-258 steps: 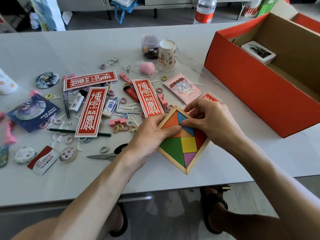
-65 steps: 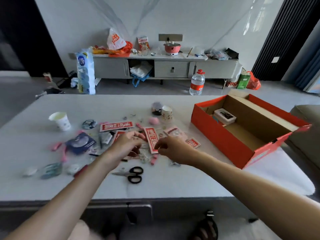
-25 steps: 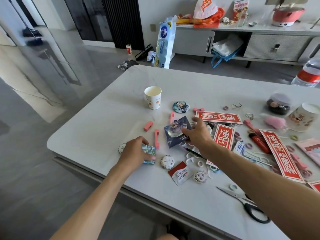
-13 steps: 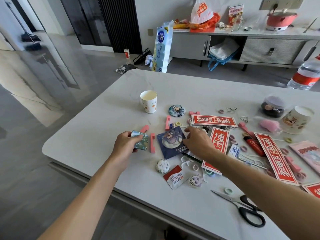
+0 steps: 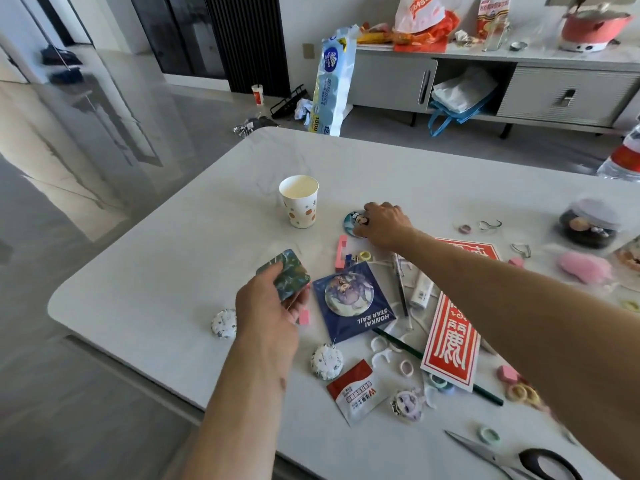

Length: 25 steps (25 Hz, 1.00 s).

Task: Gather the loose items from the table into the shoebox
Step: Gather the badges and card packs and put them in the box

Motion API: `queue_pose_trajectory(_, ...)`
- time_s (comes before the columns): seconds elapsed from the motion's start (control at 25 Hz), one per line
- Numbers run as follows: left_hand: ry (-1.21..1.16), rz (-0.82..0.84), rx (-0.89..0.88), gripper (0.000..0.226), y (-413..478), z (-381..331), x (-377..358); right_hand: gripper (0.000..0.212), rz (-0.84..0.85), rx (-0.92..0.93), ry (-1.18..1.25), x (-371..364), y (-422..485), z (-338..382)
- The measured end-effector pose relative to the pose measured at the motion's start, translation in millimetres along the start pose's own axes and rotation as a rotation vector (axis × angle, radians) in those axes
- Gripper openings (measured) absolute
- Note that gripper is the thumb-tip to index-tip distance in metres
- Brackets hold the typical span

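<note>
Two hands: left [image 5: 266, 317] grips marbled green card [image 5: 290, 276]; right [image 5: 384, 225] pinches badge [image 5: 351, 220].

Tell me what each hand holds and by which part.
Left hand pinches the green marbled square by its near edge, thumb on top. Right hand lies on the round badge, right side; grip cannot be told.

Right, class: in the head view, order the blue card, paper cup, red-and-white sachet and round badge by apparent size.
Largest: blue card.
Next: red-and-white sachet and paper cup look alike; the sachet lies nearer the camera, so unranked.
Smallest: round badge, partly under the right hand.
</note>
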State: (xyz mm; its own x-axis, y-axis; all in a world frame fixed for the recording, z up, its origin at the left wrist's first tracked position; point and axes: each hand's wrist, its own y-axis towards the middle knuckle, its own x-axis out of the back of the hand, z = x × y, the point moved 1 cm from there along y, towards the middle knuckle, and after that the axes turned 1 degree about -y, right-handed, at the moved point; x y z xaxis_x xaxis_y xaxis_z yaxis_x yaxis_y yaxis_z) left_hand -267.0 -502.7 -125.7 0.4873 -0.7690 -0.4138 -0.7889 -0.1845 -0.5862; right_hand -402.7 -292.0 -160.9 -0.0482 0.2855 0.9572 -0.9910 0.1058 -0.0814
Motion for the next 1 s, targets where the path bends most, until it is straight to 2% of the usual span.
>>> queue_pose_trajectory(0.16, 0.068, -0.047, -0.051, 0.008, 7.5, 11.2, -2.2, 0.069, -0.001, -0.058, 0.164, -0.1, 14.9, 0.5)
queue_pose_trajectory(0.24, 0.129, -0.054, -0.098, 0.006, 9.2, 12.2, -3.2, 0.054, -0.069, -0.036, 0.307, 4.8, 12.0, 3.4)
queue_pose_trajectory(0.36, 0.168, -0.001, -0.103, 0.016, 4.9, 11.2, -2.7, 0.033, -0.183, -0.07, 0.604, 20.3, -12.9, 11.7)
queue_pose_trajectory(0.4, 0.166, 0.02, -0.102, 0.02, 2.9, 10.2, -0.4, 0.029, -0.15, -0.08, 0.738, 25.6, -26.0, 13.6)
queue_pose_trajectory(0.48, 0.163, 0.048, -0.129, 0.022, -0.5, 6.7, 4.7, 0.031, 0.042, -0.043, 0.878, 33.0, -61.2, 14.4)
queue_pose_trajectory(0.56, 0.171, 0.046, -0.149, 0.018, -3.6, 5.4, 10.0, 0.044, 0.226, 0.005, 0.663, 33.1, -97.7, 10.5)
queue_pose_trajectory(0.64, 0.2, 0.042, -0.127, 0.018, -6.6, 9.0, 11.7, 0.055, 0.263, -0.013, 0.412, 26.7, -120.4, 7.9)
queue_pose_trajectory(0.68, 0.23, 0.038, -0.105, 0.019, -8.6, 12.0, 11.8, 0.053, 0.263, -0.047, 0.378, 23.5, -126.0, 8.4)
queue_pose_trajectory(0.84, 0.315, 0.018, -0.043, 0.007, -15.1, 19.6, 10.2, 0.042, 0.293, -0.174, 0.476, 17.3, -129.9, 16.6)
queue_pose_trajectory(1.0, 0.286, 0.026, -0.085, 0.007, -10.4, 18.5, 12.2, 0.037, 0.299, -0.226, 0.634, 16.3, -130.6, 16.1)
